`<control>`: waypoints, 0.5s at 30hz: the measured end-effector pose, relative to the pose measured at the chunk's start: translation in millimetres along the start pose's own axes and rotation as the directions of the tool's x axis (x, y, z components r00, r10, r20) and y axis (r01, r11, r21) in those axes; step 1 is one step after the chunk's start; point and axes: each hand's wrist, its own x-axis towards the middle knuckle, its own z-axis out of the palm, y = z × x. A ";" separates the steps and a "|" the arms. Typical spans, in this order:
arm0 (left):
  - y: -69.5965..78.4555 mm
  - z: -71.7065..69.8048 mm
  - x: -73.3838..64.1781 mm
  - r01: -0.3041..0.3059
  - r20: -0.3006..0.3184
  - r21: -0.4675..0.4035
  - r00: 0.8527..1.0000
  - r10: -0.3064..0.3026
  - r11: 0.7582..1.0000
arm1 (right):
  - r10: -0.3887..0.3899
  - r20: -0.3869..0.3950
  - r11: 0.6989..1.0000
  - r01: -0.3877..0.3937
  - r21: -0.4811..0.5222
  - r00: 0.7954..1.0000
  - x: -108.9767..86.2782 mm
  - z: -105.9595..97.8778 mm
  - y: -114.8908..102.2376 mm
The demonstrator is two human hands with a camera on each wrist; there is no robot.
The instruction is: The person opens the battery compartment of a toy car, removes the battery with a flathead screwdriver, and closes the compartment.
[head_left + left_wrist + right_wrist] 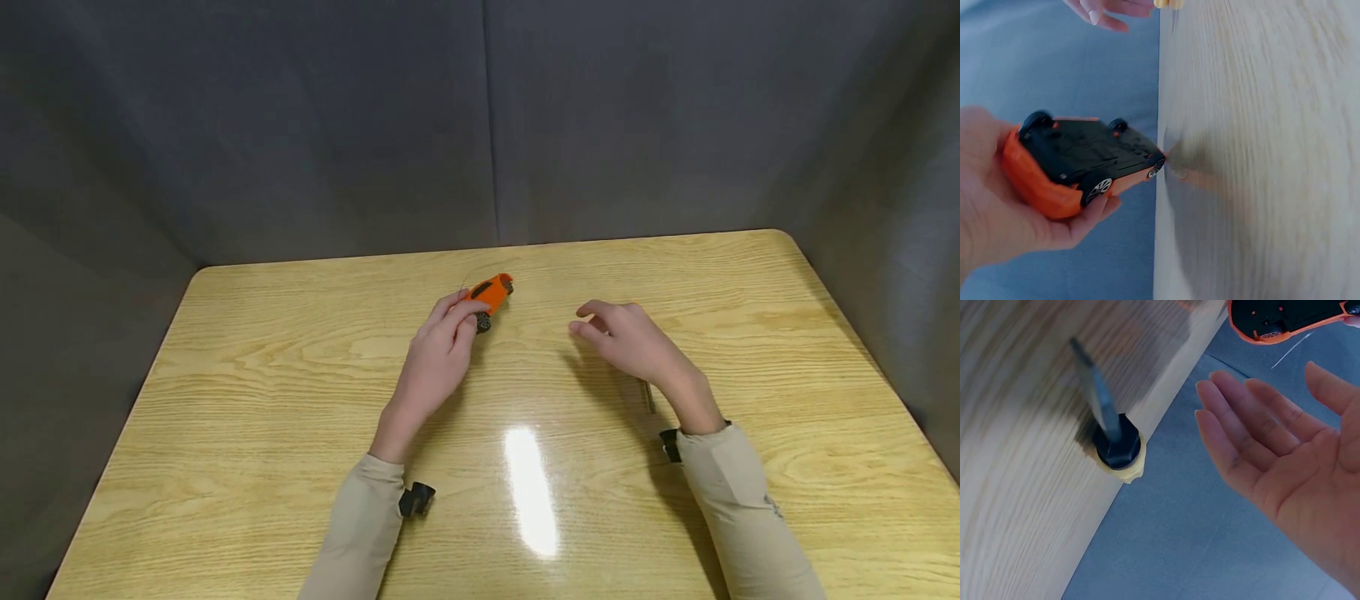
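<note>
My left hand (438, 354) holds an orange toy car (492, 290) by one end, fingers and thumb round its body. In the left wrist view the car's black underside (1094, 153) faces the camera, and its far end points down close over the tabletop. My right hand (633, 340) hovers to the right with nothing in it, fingers loosely bent and apart. Below it lies a tool with a thin metal shaft (648, 397), partly hidden by the hand. The right wrist view shows its black collar (1117, 445) and pale yellow handle end (1133, 473).
Both hands work over a light wood-grain table (285, 400). A dark grey cloth screen (337, 133) rises behind it and along both sides. Glare (531, 492) shines on the front middle of the tabletop. Black wrist mounts (417, 498) stick out beside the beige sleeves.
</note>
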 end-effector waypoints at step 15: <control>-6.4 -6.9 2.7 0.132 -0.092 -0.192 0.984 -0.151 0.973 | 0.018 -0.010 1.000 -0.018 -0.007 1.000 -2.7 -4.1 2.5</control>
